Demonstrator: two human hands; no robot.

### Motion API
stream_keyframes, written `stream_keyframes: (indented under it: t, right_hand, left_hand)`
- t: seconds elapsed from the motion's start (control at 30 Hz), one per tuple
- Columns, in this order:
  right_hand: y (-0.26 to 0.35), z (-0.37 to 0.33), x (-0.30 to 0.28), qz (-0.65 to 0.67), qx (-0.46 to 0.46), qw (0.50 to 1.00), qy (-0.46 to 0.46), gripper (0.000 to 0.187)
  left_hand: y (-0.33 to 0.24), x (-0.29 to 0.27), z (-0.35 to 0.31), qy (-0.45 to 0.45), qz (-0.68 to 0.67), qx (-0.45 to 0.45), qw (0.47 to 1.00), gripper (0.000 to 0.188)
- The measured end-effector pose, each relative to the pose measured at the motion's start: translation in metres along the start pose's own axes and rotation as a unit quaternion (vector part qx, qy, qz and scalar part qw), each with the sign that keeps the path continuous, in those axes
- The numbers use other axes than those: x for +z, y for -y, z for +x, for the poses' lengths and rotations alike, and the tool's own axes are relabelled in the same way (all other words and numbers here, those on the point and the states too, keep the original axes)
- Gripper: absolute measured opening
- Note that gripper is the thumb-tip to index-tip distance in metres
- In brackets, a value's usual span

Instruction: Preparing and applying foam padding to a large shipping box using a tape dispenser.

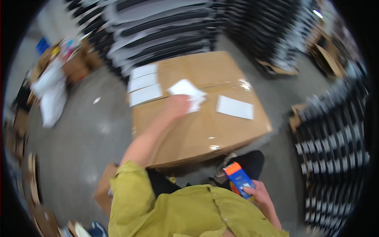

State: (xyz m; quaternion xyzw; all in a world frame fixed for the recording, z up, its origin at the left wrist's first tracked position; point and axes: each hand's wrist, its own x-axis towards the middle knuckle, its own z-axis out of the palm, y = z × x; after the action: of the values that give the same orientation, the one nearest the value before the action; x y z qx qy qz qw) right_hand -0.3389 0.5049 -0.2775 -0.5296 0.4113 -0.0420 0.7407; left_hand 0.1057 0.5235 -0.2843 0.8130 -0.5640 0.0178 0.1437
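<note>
A large taped cardboard box (173, 134) stands in front of me. My left hand (179, 105) reaches over its top and touches a loose pile of white paper slips (184, 87); its fingers are blurred and partly hidden. Several white slips (145, 94) lie in a row along the box's left edge, and a single white slip (235, 107) lies apart on the right. Down near my right thigh, my right hand (257, 192) is closed around a blue packet with an orange end (239, 178).
Tall stacks of black and grey layered pieces (162, 27) rise just behind the box, with more stacks (331, 154) to the right. On the left floor sit a white sack (53, 94) and cardboard cartons (77, 65). An opened carton (106, 187) is by my left side.
</note>
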Motion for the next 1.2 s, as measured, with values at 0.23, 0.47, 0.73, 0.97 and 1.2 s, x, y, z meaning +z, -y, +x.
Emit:
stream_keyframes:
  t: [0.23,0.47,0.73,0.97,1.2]
  right_hand:
    - [-0.002,0.004,-0.009,-0.033,0.000,0.999,0.009,0.037]
    - [0.020,-0.008,-0.017,0.016,-0.059,0.996,0.062,0.036]
    - [0.033,0.012,0.001,-0.102,-0.163,0.968,0.163,0.040]
    - [0.050,0.019,0.024,-0.156,-0.182,0.947,0.213,0.037]
    - [0.049,0.023,0.019,-0.170,-0.204,0.936,0.234,0.038]
  left_hand:
    - [-0.032,-0.059,-0.065,-0.204,0.153,0.065,0.965,0.037]
    - [-0.078,-0.043,-0.168,-0.097,0.149,0.054,0.983,0.041]
    - [-0.123,-0.065,-0.171,0.188,-0.485,-0.169,0.837,0.037]
    - [-0.131,-0.046,-0.178,0.230,-0.776,-0.255,0.529,0.026]
    - [-0.136,-0.032,-0.183,0.162,-0.814,-0.221,0.512,0.020]
